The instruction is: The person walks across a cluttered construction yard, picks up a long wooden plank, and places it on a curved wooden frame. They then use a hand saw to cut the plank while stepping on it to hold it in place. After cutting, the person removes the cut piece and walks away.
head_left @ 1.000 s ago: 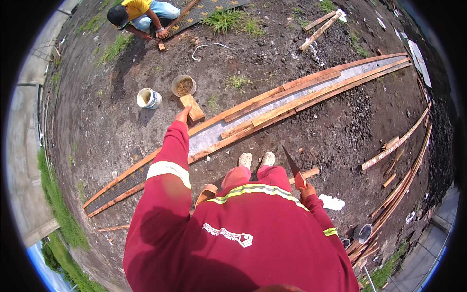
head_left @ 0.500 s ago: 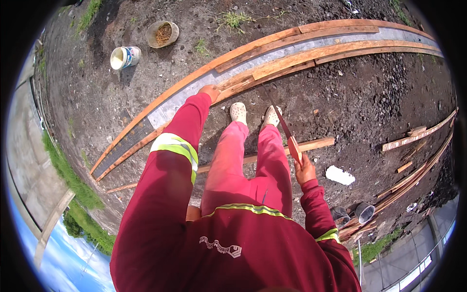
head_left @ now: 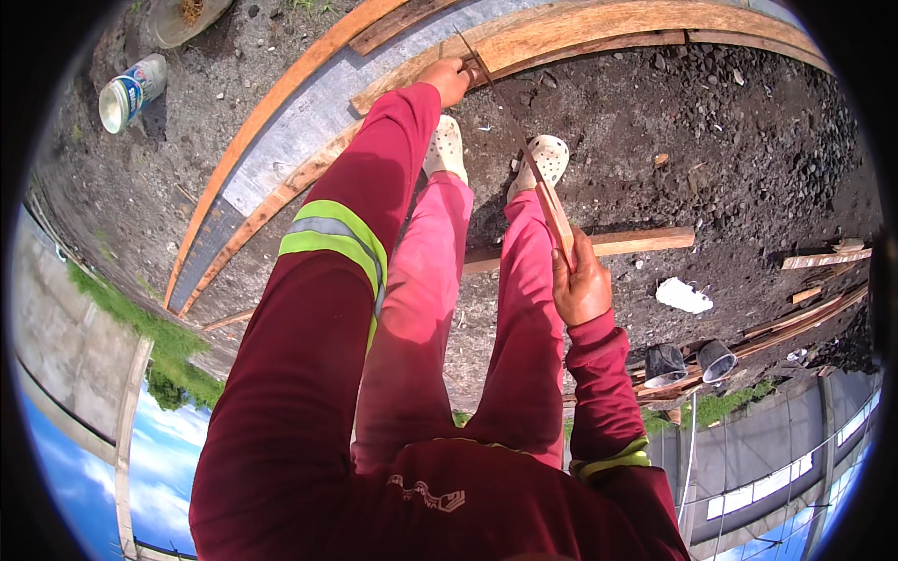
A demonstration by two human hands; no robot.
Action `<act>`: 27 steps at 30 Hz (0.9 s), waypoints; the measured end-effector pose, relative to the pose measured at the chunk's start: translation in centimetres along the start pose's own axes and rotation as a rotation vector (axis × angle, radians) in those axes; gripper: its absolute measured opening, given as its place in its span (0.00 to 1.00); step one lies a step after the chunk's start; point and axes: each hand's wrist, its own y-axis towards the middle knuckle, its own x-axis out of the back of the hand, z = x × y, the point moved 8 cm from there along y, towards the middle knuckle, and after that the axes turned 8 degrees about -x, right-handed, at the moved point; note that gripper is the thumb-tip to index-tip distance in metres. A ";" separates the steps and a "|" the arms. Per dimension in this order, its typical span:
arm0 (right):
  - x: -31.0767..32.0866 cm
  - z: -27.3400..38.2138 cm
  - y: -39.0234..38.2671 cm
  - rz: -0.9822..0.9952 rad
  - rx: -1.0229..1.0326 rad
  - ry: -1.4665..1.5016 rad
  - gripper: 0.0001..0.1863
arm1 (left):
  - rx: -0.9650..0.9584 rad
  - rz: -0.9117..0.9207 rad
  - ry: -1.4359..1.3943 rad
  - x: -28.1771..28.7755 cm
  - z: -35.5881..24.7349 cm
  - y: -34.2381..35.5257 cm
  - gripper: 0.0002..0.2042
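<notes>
My right hand (head_left: 582, 285) is closed around the wooden handle of a handsaw (head_left: 526, 150). The saw's narrow dark blade slants away up and to the left, its tip over the long plank's edge. Fingers of my left hand (head_left: 447, 80) curl over a wooden board (head_left: 388, 92), just left of the blade. This board butts against or overlaps a longer orange-brown plank (head_left: 580, 30); I cannot tell which. Whether the teeth touch wood is unclear. Beyond the board, a grey sheet-like strip (head_left: 281, 154) runs between the curving rows of planks.
My pale clogs (head_left: 543, 164) stand on dark gravelly soil before the planks. A loose timber (head_left: 645, 241) lies behind them. At right are a white scrap (head_left: 684, 295), two dark buckets (head_left: 665, 365) and stacked boards (head_left: 804, 316). A white bucket (head_left: 131, 93) and a basin (head_left: 182, 23) sit far left.
My view has dropped closer to the planks. The saw blade has moved toward my left hand, its tip now across the plank edge. My left hand still grips the board.
</notes>
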 end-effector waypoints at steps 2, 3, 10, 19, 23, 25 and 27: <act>-0.4 0.4 1.1 0.009 -0.024 -0.061 0.19 | -0.053 0.036 -0.013 0.4 -0.2 0.0 0.18; -0.5 0.5 1.4 0.009 -0.028 -0.084 0.19 | -0.096 0.010 -0.034 0.8 -0.6 -0.2 0.18; -0.9 1.3 -1.7 -0.040 -0.047 -0.175 0.21 | -0.169 0.001 -0.010 2.9 -2.3 -1.4 0.16; -2.8 1.3 0.7 -0.080 0.041 -0.102 0.21 | -0.188 -0.158 -0.105 7.6 -2.0 -0.5 0.15; -1.8 3.0 1.3 -0.137 0.068 -0.121 0.21 | -0.204 -0.188 -0.110 9.0 -1.8 0.4 0.15; -1.7 4.6 2.4 -0.142 0.075 -0.124 0.21 | -0.176 -0.154 -0.139 7.6 -1.9 -0.3 0.14; -2.6 5.4 5.6 -0.117 0.016 -0.200 0.19 | -0.267 -0.145 -0.097 5.8 -3.0 -1.8 0.14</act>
